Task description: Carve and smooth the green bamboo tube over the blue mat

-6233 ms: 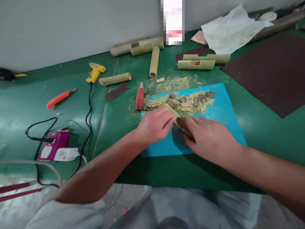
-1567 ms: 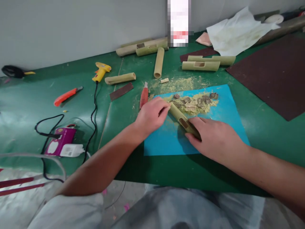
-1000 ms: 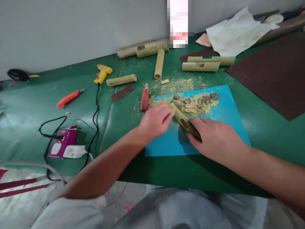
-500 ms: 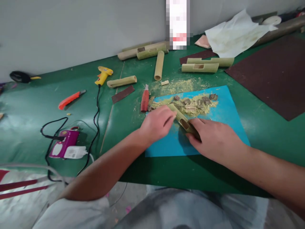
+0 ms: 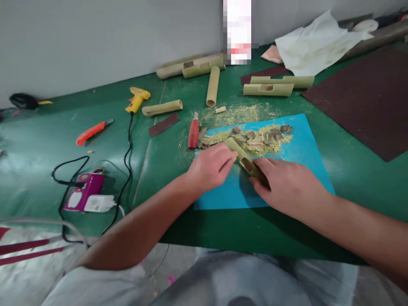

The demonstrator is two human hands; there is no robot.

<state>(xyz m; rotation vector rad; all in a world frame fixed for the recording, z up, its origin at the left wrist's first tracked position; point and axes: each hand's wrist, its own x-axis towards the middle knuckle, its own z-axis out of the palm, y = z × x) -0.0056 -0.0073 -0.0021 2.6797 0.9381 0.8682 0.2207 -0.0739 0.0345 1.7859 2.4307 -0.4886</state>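
A short bamboo tube (image 5: 239, 149) with a rectangular slot cut in its side is held at a slant over a blue sheet (image 5: 219, 197). My right hand (image 5: 287, 176) is wrapped round its near end, thumb below and fingers on top. At the far end my left hand (image 5: 212, 165) is closed, its fingertips pressed against the tube's side. Its inner fingers are hidden from me. Beyond the tube, bamboo shavings and brown chips (image 5: 255, 140) lie heaped on the sheet. A red-handled knife (image 5: 193, 134) rests just beyond my left hand.
More bamboo tubes (image 5: 268, 89) lie toward the wall. On the left are a yellow glue gun (image 5: 137, 100), an orange cutter (image 5: 92, 132) and a purple power strip (image 5: 85, 191) with black cables. Dark brown sheet material (image 5: 366, 102) and white paper (image 5: 314, 46) occupy the right.
Both hands keep their hold and stay almost in place; the tube shows only a very slight shift. The whole view has moved a little. Nothing was picked up or let go.
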